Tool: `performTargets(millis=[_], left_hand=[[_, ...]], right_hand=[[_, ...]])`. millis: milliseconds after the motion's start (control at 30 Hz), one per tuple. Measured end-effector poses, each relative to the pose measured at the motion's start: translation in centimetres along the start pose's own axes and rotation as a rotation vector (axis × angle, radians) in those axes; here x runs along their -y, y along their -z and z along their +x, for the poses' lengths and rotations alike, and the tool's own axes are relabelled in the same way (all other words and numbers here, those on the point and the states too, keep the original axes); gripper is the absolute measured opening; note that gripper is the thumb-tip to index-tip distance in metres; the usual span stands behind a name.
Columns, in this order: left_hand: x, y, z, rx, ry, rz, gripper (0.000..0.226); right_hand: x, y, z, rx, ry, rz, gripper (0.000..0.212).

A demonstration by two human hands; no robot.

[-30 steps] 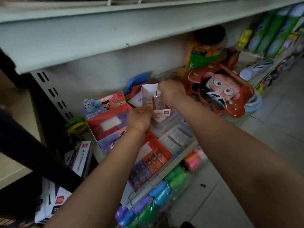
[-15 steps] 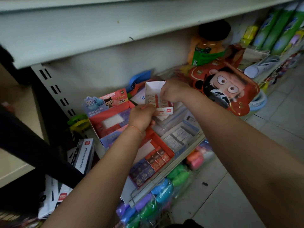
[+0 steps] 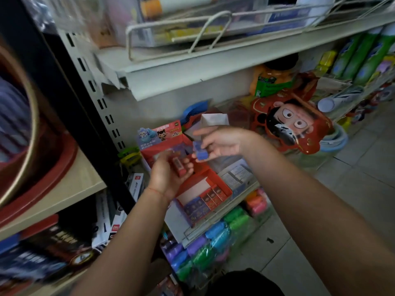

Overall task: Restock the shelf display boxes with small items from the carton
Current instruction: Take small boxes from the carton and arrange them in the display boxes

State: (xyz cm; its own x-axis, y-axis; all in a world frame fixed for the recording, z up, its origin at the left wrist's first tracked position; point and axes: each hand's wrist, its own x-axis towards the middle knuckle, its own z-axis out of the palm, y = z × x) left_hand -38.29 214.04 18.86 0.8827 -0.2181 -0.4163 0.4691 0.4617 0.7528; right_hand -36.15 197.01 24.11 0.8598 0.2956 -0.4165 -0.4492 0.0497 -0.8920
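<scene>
My left hand [image 3: 168,174] grips a small red item [image 3: 178,166] above the lower shelf. My right hand [image 3: 222,144] holds a small blue item [image 3: 199,151] in its fingers, just right of the left hand. Below them sits a red display box [image 3: 224,184] with a row of small red and blue boxes along its front and bare white floor behind. A second red display box [image 3: 162,137] with cartoon header card stands behind the hands. A small white carton [image 3: 213,120] shows just behind my right hand. The frame is motion-blurred.
A white upper shelf [image 3: 192,71] with a wire rail overhangs the hands. A red cartoon-face bag [image 3: 295,122] stands to the right. Coloured rolls [image 3: 213,242] hang below the shelf edge. A black upright [image 3: 70,99] and a red basin [image 3: 32,157] are at left.
The camera tilted up, showing the upper shelf. Both hands left the small white carton and came toward me; the left now holds a red item, the right a blue one.
</scene>
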Motion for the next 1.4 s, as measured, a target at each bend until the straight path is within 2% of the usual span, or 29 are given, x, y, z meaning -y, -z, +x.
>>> performTargets(millis=[100,233,300,367,500,633,767,833,1000,1100,1300,1400], left_hand=[[0.2,1.0,-0.4,-0.005,-0.017,-0.034,0.024],[1.0,2.5,0.0,-0.048,-0.126,0.225,0.028],[1.3,3.0,0.1,-0.115,-0.173,0.324,0.03],[1.4,3.2,0.2,-0.172,-0.201,0.36,0.031],[1.5,3.4,0.2,-0.2,-0.232,0.349,0.02],[1.2,3.7,0.2,-0.205,-0.182,0.35,0.026],[1.2,3.8,0.5,-0.233,-0.18,0.339,0.028],[1.3,3.8,0.7,-0.247,-0.174,0.344,0.028],[1.0,3.7,1.0,-0.273,-0.15,0.357,0.028],[0.9,3.7,1.0,-0.268,-0.145,0.367,0.029],[0.9,3.9,0.8,-0.253,-0.137,0.368,0.028],[0.8,4.0,0.7,-0.252,-0.133,0.362,0.028]], right_hand=[[-0.2,-0.5,0.4,-0.034,0.015,-0.088,0.045],[-0.5,-0.9,1.9,-0.184,-0.027,-0.238,0.004],[-0.7,-0.8,3.0,-0.295,-0.022,-0.253,0.014],[-0.8,-1.0,4.0,-0.356,0.009,-0.162,0.018],[-1.1,-1.5,6.2,-0.386,0.032,-0.162,0.015],[-1.7,-2.2,7.9,-0.402,0.147,-0.212,0.015],[-1.9,-2.4,10.0,-0.59,0.309,-0.646,0.035],[-2.0,-2.9,10.9,-0.56,0.333,-0.697,0.037],[-2.2,-4.2,13.3,-0.515,0.395,-0.815,0.026],[-2.6,-4.2,14.0,-0.469,0.366,-1.011,0.024],[-2.4,-5.2,14.4,-0.536,0.337,-1.287,0.024],[-3.0,-5.5,14.5,-0.47,0.368,-1.524,0.026]])
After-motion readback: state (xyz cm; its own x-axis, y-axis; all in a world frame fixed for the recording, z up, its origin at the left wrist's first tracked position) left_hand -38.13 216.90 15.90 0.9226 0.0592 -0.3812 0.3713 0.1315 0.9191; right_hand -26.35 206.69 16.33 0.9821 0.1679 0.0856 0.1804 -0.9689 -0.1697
